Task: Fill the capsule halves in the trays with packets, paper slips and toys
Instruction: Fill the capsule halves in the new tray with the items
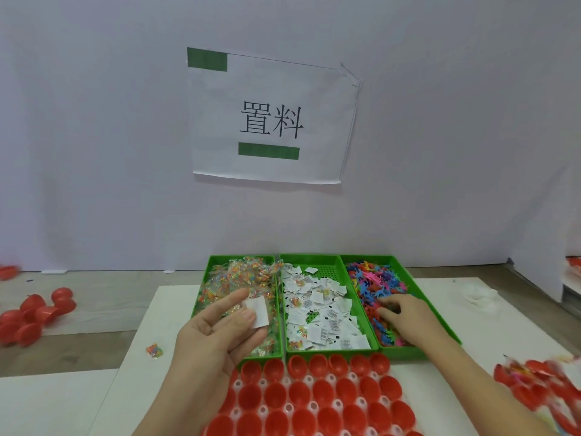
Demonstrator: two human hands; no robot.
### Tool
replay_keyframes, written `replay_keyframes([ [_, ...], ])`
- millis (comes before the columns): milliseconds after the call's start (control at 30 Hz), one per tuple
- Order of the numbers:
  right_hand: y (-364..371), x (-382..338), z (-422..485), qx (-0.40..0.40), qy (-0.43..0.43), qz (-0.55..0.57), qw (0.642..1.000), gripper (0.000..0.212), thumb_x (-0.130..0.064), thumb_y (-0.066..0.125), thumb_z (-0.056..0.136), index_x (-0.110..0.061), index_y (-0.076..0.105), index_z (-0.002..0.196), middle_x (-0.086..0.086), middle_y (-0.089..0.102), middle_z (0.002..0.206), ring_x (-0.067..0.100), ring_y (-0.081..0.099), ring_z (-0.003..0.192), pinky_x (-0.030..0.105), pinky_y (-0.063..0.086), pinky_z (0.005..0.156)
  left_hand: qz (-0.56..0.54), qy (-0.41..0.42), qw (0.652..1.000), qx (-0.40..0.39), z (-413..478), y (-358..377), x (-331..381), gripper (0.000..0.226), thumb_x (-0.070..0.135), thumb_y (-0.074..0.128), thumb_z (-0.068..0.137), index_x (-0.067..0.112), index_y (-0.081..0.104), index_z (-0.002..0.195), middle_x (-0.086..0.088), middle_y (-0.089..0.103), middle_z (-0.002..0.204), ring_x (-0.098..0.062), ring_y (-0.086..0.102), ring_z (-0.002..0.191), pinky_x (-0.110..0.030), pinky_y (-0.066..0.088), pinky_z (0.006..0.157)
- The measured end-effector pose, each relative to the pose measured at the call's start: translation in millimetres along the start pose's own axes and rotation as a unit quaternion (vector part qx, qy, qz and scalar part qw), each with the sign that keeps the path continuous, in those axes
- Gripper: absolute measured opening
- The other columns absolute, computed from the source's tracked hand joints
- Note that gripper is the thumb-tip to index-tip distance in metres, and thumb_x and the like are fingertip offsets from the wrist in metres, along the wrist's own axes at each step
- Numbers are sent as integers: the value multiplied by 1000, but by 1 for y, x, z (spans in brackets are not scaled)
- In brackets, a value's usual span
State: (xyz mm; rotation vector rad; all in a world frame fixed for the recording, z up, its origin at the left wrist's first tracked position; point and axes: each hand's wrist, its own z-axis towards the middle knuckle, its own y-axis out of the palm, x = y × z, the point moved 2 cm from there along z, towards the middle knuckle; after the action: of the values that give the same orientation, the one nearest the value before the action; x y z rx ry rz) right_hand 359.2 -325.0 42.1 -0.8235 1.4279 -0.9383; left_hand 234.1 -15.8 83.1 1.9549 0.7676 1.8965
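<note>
A white table (pixel 176 309) stands against a pale wall (pixel 94 121), where a paper sign (pixel 270 121) is stuck on with green tape. Three green trays sit side by side. The left tray (pixel 201 297) has clear packets (pixel 248 275), the middle tray (pixel 330 352) has paper slips (pixel 327 309), and the right tray (pixel 418 354) has bright toys (pixel 377 278). Just in front, a white holder (pixel 286 380) holds red capsule halves (pixel 323 391), open side up, with nothing in them. The left hand (pixel 217 338), palm up over the packets, pinches one paper slip (pixel 258 313) under its thumb. The right hand (pixel 405 313) digs into the toys. Its fingertips are hidden, so I cannot tell if it grips one. Loose red halves (pixel 31 319) lie far left. A red pile (pixel 534 385) on the right is too blurry to make out. The holder is cut off at the bottom.
</note>
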Motion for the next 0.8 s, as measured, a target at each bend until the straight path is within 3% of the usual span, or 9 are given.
replay_keyframes([
  [100,-3,-1,-2,4,-29,-10,1000,18,-29,65,91,-20,71,106,-4,69,110,4,58,77,30,51,83,4,-1,1000,6,-1,1,0,42,0,67,63,5,68,105,-16,74,82,-22,73,66,-24,58,53],
  [200,-1,0,-6,-16,-45,12,999,10,-29,70,88,-26,71,97,-12,66,99,-3,54,63,24,49,66,1,-6,1000,9,-3,2,1,42,-1,67,63,4,68,105,-17,74,84,-22,73,68,-23,57,53],
  [333,-9,1,-9,84,-29,130,988,12,-22,78,79,-22,67,77,-9,64,84,15,61,80,20,38,61,-2,-3,1000,15,-6,1,3,39,0,68,62,3,69,101,-18,74,89,-23,74,71,-24,58,55],
  [433,-24,-14,-20,168,-17,265,949,11,-16,77,80,-19,67,80,-4,67,82,21,65,85,28,47,70,-12,3,1000,20,-8,1,5,38,1,68,62,1,68,100,-17,75,91,-24,74,73,-24,59,55],
  [500,-34,-42,-35,186,-39,385,903,12,-12,75,81,-14,71,92,1,72,82,20,69,79,32,56,73,-10,7,1000,21,-9,2,6,38,2,69,62,1,68,100,-16,75,91,-24,74,74,-24,58,55],
  [567,-39,-83,-60,116,-100,498,853,20,-10,73,81,-14,72,101,6,75,79,16,71,72,24,57,64,-4,14,1000,27,-11,3,6,37,3,69,62,2,69,99,-15,75,89,-23,74,72,-23,58,54],
  [633,-36,-123,-90,10,-168,538,826,18,-18,74,76,-21,76,93,9,75,80,18,72,71,21,56,60,4,22,999,31,-13,5,6,36,4,69,63,3,70,98,-14,75,87,-22,74,72,-23,57,55],
  [700,-30,-154,-116,-78,-209,534,815,20,-27,76,68,-26,78,87,5,75,81,16,72,73,20,55,63,11,27,999,29,-15,7,7,35,5,70,64,4,71,99,-16,75,88,-22,74,74,-22,57,56],
  [800,-21,-175,-127,-129,-206,507,827,20,-33,79,63,-27,78,83,0,73,78,12,67,75,19,53,70,14,30,999,13,-18,9,11,38,7,71,61,5,71,99,-19,74,89,-23,74,75,-23,58,58],
])
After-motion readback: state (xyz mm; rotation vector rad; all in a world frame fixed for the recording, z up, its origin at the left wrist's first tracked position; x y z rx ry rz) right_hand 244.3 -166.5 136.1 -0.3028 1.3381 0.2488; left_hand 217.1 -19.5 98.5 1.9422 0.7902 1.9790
